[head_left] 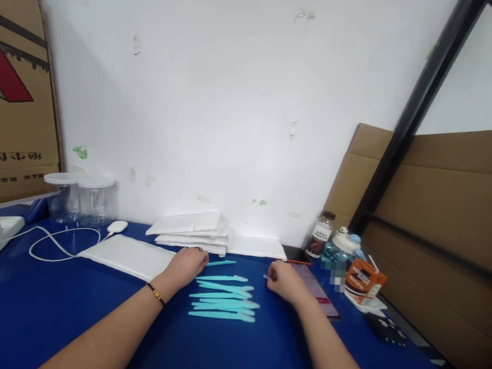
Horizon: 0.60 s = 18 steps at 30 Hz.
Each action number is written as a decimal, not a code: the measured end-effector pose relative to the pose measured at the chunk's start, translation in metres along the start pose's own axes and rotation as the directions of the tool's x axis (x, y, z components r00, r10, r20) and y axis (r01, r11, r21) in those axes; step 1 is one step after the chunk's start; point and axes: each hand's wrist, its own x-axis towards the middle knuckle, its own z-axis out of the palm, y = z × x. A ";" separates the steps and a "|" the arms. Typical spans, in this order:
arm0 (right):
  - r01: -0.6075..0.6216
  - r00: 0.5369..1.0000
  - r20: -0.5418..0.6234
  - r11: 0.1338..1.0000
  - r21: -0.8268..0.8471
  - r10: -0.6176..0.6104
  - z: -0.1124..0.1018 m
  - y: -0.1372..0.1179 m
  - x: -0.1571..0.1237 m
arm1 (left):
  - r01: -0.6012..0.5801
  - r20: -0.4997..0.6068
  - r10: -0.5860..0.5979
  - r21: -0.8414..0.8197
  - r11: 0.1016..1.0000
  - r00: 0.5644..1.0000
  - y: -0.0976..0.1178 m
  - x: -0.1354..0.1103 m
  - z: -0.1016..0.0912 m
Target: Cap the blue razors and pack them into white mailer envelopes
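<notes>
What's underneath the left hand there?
From this view, the left hand hides part of a white padded envelope and one end of a turquoise eyebrow razor, whose other end shows. Anything else beneath can't be seen.

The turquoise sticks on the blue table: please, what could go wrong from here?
1. The turquoise sticks lie close together, some apparently overlapping, so lifting one might drag its neighbours.
2. The small pale piece at the right hand barely shows past the fingers, so it could slip away unnoticed.
3. The right hand is beside the phone, with the drink carton beyond; a sideways sweep might bump them.
</notes>
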 end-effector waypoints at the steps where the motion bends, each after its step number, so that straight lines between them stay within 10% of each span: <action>1: 0.038 0.999 -0.013 0.999 -0.001 -0.038 0.002 -0.004 0.001 | -0.019 -0.010 0.019 -0.006 1.000 1.000 0.000 0.000 0.000; 18: 0.323 0.945 -0.150 0.905 0.275 -0.292 0.017 -0.016 0.007 | -0.099 -0.090 0.095 -0.048 0.994 0.991 0.006 -0.001 0.004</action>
